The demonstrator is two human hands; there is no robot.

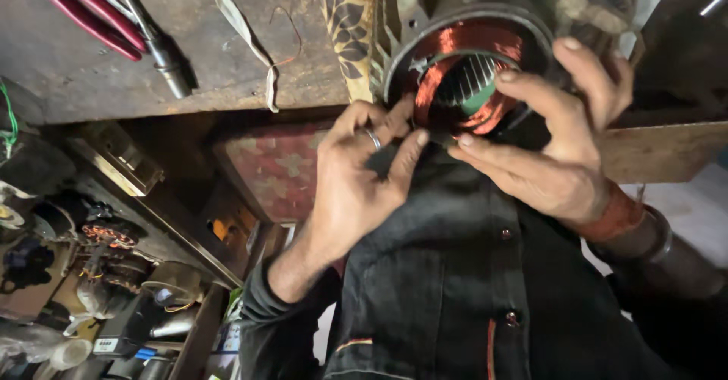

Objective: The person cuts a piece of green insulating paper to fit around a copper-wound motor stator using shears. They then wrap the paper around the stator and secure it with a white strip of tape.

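Both hands work the round metal motor stator with copper-red windings [466,73] braced at the wooden bench [227,69] edge: left hand [356,175] pinches something tiny I can't make out, right hand [553,145] spreads fingers across the coil.

A worn wooden workbench [227,61] carries red-handled pliers [83,8], a screwdriver [155,39] and a motor stator [462,69].
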